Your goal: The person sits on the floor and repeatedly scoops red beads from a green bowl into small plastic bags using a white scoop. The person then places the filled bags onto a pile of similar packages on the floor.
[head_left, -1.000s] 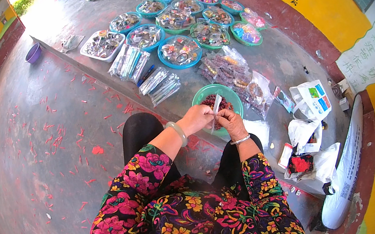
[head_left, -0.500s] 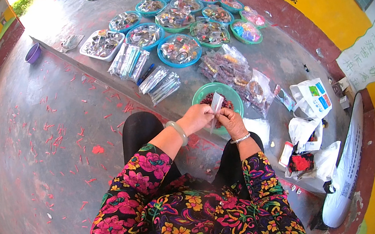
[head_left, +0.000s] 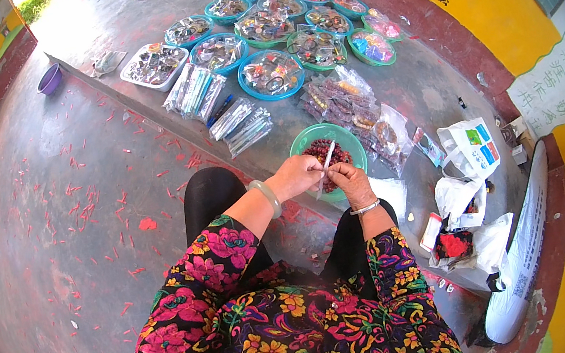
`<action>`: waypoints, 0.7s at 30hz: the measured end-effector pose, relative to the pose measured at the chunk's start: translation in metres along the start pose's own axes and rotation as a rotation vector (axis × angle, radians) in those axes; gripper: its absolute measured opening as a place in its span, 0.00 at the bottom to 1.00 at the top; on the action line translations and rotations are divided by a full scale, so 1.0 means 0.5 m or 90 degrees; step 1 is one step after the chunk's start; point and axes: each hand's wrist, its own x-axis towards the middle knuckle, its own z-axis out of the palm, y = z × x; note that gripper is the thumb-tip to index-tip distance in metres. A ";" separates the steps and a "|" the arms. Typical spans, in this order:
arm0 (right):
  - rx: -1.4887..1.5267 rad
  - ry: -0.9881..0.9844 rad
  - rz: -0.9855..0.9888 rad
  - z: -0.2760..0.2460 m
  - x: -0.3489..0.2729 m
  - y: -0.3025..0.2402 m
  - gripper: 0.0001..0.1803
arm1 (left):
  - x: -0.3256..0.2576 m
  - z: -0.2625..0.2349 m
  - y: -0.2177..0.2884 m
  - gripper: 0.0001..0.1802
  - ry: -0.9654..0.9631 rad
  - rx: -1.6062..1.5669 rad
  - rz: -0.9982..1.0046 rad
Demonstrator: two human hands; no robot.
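Note:
A small clear plastic bag, seen nearly edge-on, is pinched between both hands. My left hand grips its left side, with fingers and thumb pressed together. My right hand pinches the other side between thumb and fingertips. Both hands hover above the near part of a green plastic bowl, which holds dark red beads, possibly strung as bracelets. Whether anything is inside the bag cannot be made out. A pale bangle circles my left wrist and a silver one my right.
Beyond the bowl lie bagged bead bracelets and bundles of wrapped pens. Several basins of packaged trinkets, including a blue one, stand farther back. White flat sheets and carrier bags are on the right; a purple bowl is far left.
The plastic bag has turned from showing more of its flat face to nearly edge-on, uncovering more beads. My right fingers have shifted slightly; my left hand has barely moved.

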 end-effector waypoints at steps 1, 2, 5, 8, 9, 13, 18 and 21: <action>-0.008 0.001 -0.002 0.000 0.000 0.001 0.08 | -0.001 0.000 0.004 0.09 -0.001 0.012 0.003; -0.015 0.002 -0.004 0.000 0.001 0.002 0.08 | -0.002 -0.001 0.008 0.09 -0.001 0.024 0.006; -0.039 0.007 -0.037 0.000 0.006 0.012 0.07 | -0.004 -0.001 0.010 0.09 0.003 0.050 0.012; -0.014 0.008 -0.019 0.003 0.003 0.008 0.07 | 0.000 -0.001 -0.001 0.09 0.009 0.048 0.015; -0.017 0.006 -0.023 0.000 0.004 0.011 0.07 | 0.001 -0.001 -0.001 0.09 0.009 0.043 0.017; -0.016 0.000 -0.025 -0.006 0.006 0.020 0.07 | 0.002 -0.001 -0.003 0.09 0.005 0.053 0.008; -0.021 0.012 -0.018 -0.005 0.003 0.015 0.07 | 0.001 -0.002 -0.003 0.08 -0.007 0.040 0.009; -0.049 0.031 -0.004 -0.001 -0.003 0.001 0.06 | -0.001 -0.003 -0.001 0.08 -0.014 0.035 0.007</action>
